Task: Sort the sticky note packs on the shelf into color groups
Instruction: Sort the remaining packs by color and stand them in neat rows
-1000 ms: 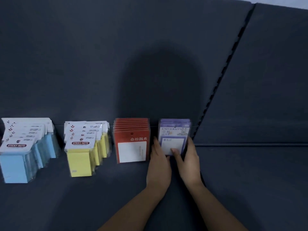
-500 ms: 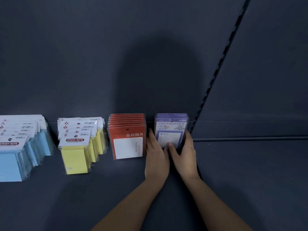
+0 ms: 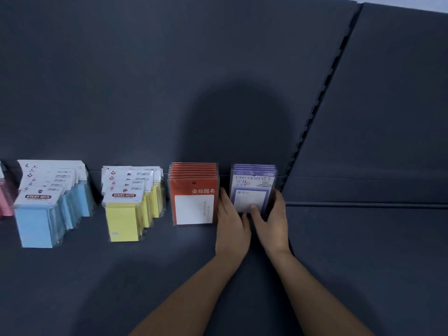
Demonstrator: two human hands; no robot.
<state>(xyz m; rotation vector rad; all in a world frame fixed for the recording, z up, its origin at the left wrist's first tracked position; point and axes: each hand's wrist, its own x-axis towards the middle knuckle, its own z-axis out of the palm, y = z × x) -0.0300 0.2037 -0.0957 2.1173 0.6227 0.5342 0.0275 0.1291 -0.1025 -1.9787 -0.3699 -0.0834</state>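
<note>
View is panning back left and tilting down: a pink sticky note pack point(image 3: 5, 202) is coming into frame at the left edge, and the light strip in the top-right corner is reappearing. Right thumb point(image 3: 254, 210) is sliding slightly up the front purple pack point(image 3: 252, 190).

five pack groups point(image 3: 194, 195), two hands point(image 3: 232, 226)

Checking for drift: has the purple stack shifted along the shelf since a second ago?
No. The purple stack keeps its gap to the red stack and its spot beside the slotted upright.
</note>
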